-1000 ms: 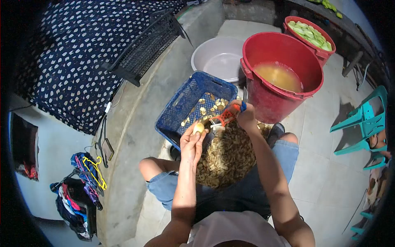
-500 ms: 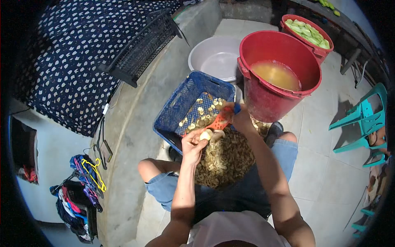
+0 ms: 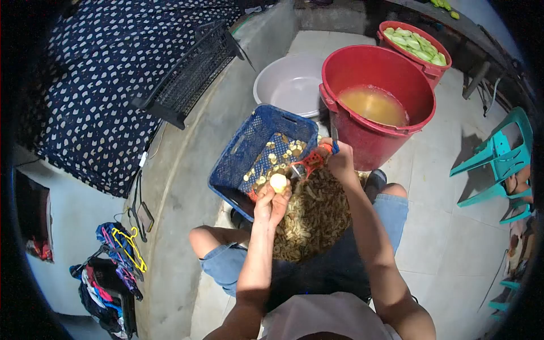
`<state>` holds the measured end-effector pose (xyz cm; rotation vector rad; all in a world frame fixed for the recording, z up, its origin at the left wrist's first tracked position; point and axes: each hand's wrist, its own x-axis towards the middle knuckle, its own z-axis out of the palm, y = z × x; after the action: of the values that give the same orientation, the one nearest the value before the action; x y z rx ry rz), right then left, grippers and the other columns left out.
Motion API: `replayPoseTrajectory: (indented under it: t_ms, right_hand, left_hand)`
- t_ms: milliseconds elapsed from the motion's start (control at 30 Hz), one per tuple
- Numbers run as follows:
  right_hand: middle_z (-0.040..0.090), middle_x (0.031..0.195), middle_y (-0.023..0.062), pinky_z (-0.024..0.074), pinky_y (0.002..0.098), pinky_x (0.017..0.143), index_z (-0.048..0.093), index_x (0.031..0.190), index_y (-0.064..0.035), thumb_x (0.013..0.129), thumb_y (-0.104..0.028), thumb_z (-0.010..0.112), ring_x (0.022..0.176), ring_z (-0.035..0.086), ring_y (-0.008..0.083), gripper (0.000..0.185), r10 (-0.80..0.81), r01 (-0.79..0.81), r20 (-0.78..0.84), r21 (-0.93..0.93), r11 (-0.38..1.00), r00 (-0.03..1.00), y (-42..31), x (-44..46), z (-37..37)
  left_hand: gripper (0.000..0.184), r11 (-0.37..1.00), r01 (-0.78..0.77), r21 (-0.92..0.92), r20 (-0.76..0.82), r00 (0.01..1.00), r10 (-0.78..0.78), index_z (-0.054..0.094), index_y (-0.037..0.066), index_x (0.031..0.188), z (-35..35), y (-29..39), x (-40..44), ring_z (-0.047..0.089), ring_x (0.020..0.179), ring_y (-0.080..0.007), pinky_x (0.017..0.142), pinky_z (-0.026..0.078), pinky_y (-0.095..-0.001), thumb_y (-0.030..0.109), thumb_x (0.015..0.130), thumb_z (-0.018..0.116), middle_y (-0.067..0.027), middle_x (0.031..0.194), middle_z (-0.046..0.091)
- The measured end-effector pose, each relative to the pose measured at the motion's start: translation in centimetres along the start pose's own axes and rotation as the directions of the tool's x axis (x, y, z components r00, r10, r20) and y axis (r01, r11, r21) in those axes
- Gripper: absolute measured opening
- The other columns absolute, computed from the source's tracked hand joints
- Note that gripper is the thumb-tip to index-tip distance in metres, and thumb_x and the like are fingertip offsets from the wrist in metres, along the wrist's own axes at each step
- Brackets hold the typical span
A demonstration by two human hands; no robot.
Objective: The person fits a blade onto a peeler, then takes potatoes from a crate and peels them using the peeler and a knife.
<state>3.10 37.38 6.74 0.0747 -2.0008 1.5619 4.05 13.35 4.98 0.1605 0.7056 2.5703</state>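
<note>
My left hand [image 3: 273, 203] has its fingers wrapped round a pale yellow, round peeled vegetable [image 3: 278, 182], whose exact kind I cannot tell. My right hand [image 3: 340, 160] grips an orange tool with a metal end [image 3: 309, 163], which looks like a peeler; a blue band shows by the fingers. The tool's metal end is just right of the vegetable, slightly apart from it. Beyond my hands, a blue plastic crate [image 3: 238, 156] stands tilted, with pale cut pieces inside. A heap of brownish peelings [image 3: 314, 221] lies between my legs.
A large red tub [image 3: 377, 62] of cloudy yellow liquid stands ahead right, beside a grey basin [image 3: 289, 85]. Behind is another red tub [image 3: 439, 71] with green pieces. A black crate [image 3: 190, 68] rests on the ledge at left. Green plastic chairs [image 3: 501, 156] stand right.
My left hand has turned and tipped the vegetable upward, moving slightly left. The orange tool has drawn back to the right, away from the vegetable. The view has shifted slightly.
</note>
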Motion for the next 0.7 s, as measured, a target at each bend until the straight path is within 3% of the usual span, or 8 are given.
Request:
replayPoseTrajectory:
  t_ms: [33, 100, 200, 233, 367, 467, 567, 700]
  right_hand:
    - [0.064, 0.070, 0.0091, 0.0486, 0.0282, 0.059, 0.065, 0.082, -0.0037, 0.080, -0.002, 0.064, 0.065, 0.062, 0.0122, 0.003, -0.033, 0.034, 0.010, -0.075, 0.997, 0.999, -0.2, 0.0, -0.4]
    - [0.065, 0.072, 0.0148, 0.0497, 0.0320, 0.061, 0.065, 0.084, -0.0027, 0.076, 0.001, 0.065, 0.068, 0.067, 0.0197, 0.008, -0.014, 0.014, 0.009, -0.107, 0.994, 1.000, 1.3, -0.3, -1.3]
    - [0.067, 0.089, 0.0245, 0.0504, 0.0489, 0.074, 0.068, 0.091, 0.0007, 0.073, -0.003, 0.066, 0.089, 0.063, 0.0442, 0.019, 0.509, -0.380, 0.053, -0.601, 0.704, 0.859, 4.2, -1.6, -2.4]
    - [0.067, 0.089, 0.0245, 0.0504, 0.0489, 0.074, 0.068, 0.091, 0.0007, 0.073, -0.003, 0.066, 0.089, 0.063, 0.0442, 0.019, 0.510, -0.376, 0.058, -0.605, 0.702, 0.858, 4.0, -2.1, -2.2]
    - [0.063, 0.094, 0.0330, 0.0517, 0.0490, 0.080, 0.064, 0.093, 0.0103, 0.071, -0.006, 0.067, 0.091, 0.062, 0.0474, 0.027, 0.672, -0.513, -0.024, -0.666, 0.542, 0.741, 2.2, -2.2, -2.0]
    - [0.063, 0.099, 0.0318, 0.0508, 0.0491, 0.082, 0.064, 0.096, 0.0094, 0.071, -0.011, 0.070, 0.096, 0.062, 0.0456, 0.033, 0.769, -0.573, 0.015, -0.657, 0.489, 0.639, 2.5, -1.5, -2.6]
    - [0.063, 0.104, 0.0294, 0.0500, 0.0482, 0.085, 0.064, 0.103, 0.0064, 0.072, -0.020, 0.079, 0.102, 0.061, 0.0427, 0.043, 0.725, -0.517, -0.014, -0.710, 0.477, 0.689, 0.8, -0.7, -2.8]
    - [0.065, 0.098, 0.0268, 0.0507, 0.0470, 0.079, 0.064, 0.097, 0.0074, 0.069, -0.023, 0.082, 0.096, 0.063, 0.0417, 0.045, 0.743, -0.442, 0.075, -0.762, 0.473, 0.666, -0.5, -0.7, -3.5]
  left_hand:
    - [0.034, 0.992, 0.107, -0.072, 0.049, 0.993, -0.103, 0.058, -0.004, 0.112, -0.5, -0.1, 0.6, 0.062, 0.102, -0.0238, 0.087, 0.052, -0.0359, 0.017, 0.087, 0.067, -0.0167, 0.110, 0.064]
    - [0.035, 0.968, 0.154, 0.200, -0.115, 0.984, -0.133, 0.058, -0.007, 0.109, 0.4, -0.1, 3.1, 0.066, 0.083, -0.0228, 0.069, 0.055, -0.0307, 0.022, 0.091, 0.062, -0.0169, 0.101, 0.066]
    - [0.033, 0.691, 0.291, 0.661, -0.192, 0.957, -0.219, 0.056, -0.006, 0.110, 3.6, 0.6, 10.7, 0.062, 0.067, -0.0173, 0.060, 0.052, -0.0244, 0.023, 0.096, 0.053, -0.0124, 0.084, 0.065]
    - [0.032, 0.595, 0.280, 0.753, -0.205, 0.960, -0.193, 0.057, -0.007, 0.107, 4.6, 0.5, 13.4, 0.064, 0.068, -0.0178, 0.062, 0.054, -0.0254, 0.023, 0.097, 0.050, -0.0130, 0.082, 0.066]
    - [0.034, 0.870, 0.153, 0.469, -0.022, 0.987, -0.161, 0.052, -0.005, 0.108, 15.4, 1.6, 18.2, 0.068, 0.083, -0.0279, 0.072, 0.057, -0.0347, 0.026, 0.096, 0.055, -0.0198, 0.103, 0.063]
    - [0.032, 0.807, 0.091, 0.583, 0.042, 0.989, -0.142, 0.051, 0.000, 0.116, 16.1, 2.5, 20.1, 0.067, 0.089, -0.0275, 0.073, 0.056, -0.0332, 0.026, 0.096, 0.053, -0.0181, 0.108, 0.063]
    - [0.028, 0.666, 0.127, 0.735, -0.121, 0.991, -0.055, 0.054, 0.001, 0.113, 9.9, 3.2, 20.4, 0.066, 0.083, -0.0229, 0.068, 0.055, -0.0309, 0.023, 0.096, 0.054, -0.0141, 0.101, 0.064]
    - [0.015, 0.670, 0.325, 0.668, -0.408, 0.912, -0.035, 0.059, -0.001, 0.095, -4.4, 4.5, 16.9, 0.058, 0.063, -0.0124, 0.048, 0.045, -0.0262, 0.014, 0.092, 0.055, -0.0077, 0.080, 0.061]
